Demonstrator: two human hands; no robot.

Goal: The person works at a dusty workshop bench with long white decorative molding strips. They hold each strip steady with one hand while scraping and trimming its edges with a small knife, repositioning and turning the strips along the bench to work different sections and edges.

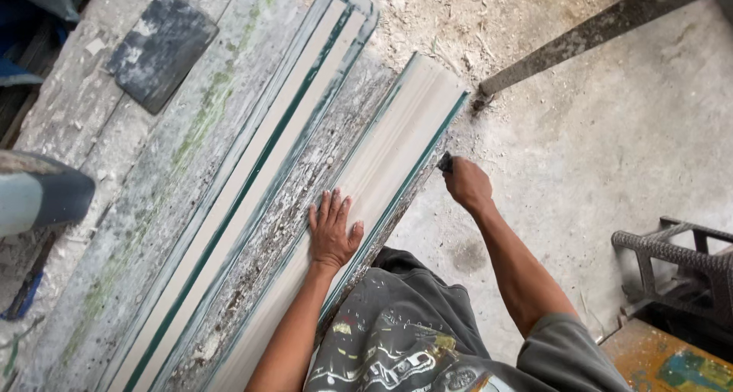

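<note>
A long pale board with dark green edges (pixel 397 144) lies diagonally on a worn, dusty bench (pixel 137 201). My left hand (pixel 333 232) rests flat on this board, fingers spread, holding nothing. My right hand (pixel 467 184) is closed on a small dark tool (pixel 445 161) whose tip meets the board's right green edge. A second long pale piece with a green stripe down its middle (pixel 290 109) lies parallel to the left, apart from both hands.
A dark flat trowel-like plate (pixel 160 48) lies at the bench's far left. A grey rounded object (pixel 42 197) sits at the left edge. A slanted metal bar (pixel 595 33) crosses the concrete floor, and a woven stool (pixel 679 258) stands at right.
</note>
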